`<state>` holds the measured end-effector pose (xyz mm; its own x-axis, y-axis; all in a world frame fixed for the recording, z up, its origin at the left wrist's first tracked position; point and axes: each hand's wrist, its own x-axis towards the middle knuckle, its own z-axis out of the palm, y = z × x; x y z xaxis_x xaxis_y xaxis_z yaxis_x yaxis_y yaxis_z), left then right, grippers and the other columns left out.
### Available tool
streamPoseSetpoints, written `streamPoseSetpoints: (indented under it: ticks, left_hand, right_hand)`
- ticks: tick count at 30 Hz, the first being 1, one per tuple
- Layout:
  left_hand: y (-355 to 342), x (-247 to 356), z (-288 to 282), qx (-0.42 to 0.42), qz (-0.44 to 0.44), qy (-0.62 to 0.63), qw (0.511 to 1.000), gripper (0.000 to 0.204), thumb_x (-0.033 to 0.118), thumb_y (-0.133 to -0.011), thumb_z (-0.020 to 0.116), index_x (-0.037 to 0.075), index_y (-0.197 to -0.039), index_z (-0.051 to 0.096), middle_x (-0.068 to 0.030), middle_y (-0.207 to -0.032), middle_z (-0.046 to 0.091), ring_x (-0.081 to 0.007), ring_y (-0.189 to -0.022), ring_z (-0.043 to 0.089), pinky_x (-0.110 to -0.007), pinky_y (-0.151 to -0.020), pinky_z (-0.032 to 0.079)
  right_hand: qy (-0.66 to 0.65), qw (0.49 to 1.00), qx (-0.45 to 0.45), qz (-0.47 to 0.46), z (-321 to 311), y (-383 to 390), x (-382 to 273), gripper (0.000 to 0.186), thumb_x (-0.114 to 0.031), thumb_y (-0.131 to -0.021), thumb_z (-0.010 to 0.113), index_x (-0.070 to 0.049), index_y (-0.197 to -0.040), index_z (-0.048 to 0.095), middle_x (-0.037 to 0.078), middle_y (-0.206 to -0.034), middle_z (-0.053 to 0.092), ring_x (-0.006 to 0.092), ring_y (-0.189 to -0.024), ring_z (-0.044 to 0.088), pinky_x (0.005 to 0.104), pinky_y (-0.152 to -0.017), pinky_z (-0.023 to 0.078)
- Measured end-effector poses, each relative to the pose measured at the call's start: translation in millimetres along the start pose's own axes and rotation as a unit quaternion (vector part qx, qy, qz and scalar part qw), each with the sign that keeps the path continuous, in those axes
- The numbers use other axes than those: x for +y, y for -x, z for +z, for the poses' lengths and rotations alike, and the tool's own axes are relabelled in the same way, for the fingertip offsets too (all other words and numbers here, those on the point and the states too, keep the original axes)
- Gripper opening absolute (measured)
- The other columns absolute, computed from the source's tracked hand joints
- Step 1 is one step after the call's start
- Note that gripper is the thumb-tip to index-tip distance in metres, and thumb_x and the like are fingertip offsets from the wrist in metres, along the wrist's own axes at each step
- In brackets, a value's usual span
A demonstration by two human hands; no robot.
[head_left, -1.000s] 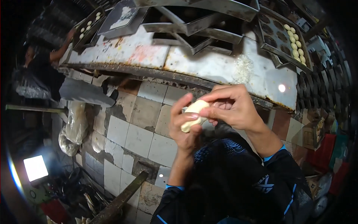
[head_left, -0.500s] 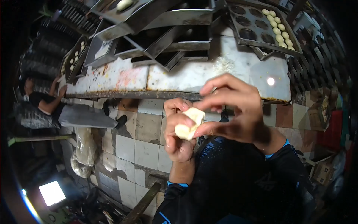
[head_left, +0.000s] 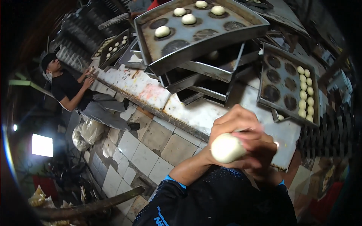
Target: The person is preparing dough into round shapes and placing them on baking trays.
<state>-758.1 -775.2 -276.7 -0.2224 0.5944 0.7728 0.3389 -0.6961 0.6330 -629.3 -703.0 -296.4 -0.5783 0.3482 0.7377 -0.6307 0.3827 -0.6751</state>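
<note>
A smooth, pale dough ball bulges out between my two clasped hands, held above the front edge of the table. My left hand is closed around its far side, the knuckles bent. Pressed in from the right, my right hand has curled fingers against the dough; they are slightly blurred. The palms and the inner part of the dough are hidden.
Past my hands a large baking tray with several dough balls tops a stack of metal trays. Another tray, on the right, has dough balls lined along one side. A person stands at the table's left end.
The dough was an opened, folded piece with my right hand's fingers spread beside it. Now it is a rounded ball and both hands are closed together. The view has shifted, showing more of the trays.
</note>
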Motion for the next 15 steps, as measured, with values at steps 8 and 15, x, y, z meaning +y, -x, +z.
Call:
streamPoseSetpoints:
  ticks: [8, 15]
  left_hand:
    - [7.8, -29.8, -53.1, 0.108, -0.036, -0.148, 0.982, 0.027, 0.0, -0.081, 0.072, 0.001, -0.064, 0.052, -0.0065, -0.057, 0.051, -0.0206, -0.05, 0.05, -0.03, -0.048, 0.04]
    - [8.3, -1.9, -139.8, 0.028, -0.104, 0.002, 0.994, 0.02, 0.008, -0.076, 0.08, 0.003, -0.092, 0.069, -0.0108, -0.088, 0.071, -0.0168, -0.075, 0.067, -0.027, -0.066, 0.051]
  right_hand:
    - [0.321, 0.938, -0.125, -0.038, 17.4, -70.2, 6.5, 0.032, -0.02, -0.092, 0.065, 0.004, -0.113, 0.065, 0.024, -0.114, 0.063, 0.0375, -0.101, 0.064, 0.0432, -0.085, 0.055]
    - [0.12, 0.95, -0.288, 0.024, 86.1, -158.5, 17.1, 0.025, -0.004, -0.084, 0.068, 0.004, -0.107, 0.065, 0.02, -0.111, 0.064, 0.0329, -0.104, 0.063, 0.0422, -0.082, 0.056]
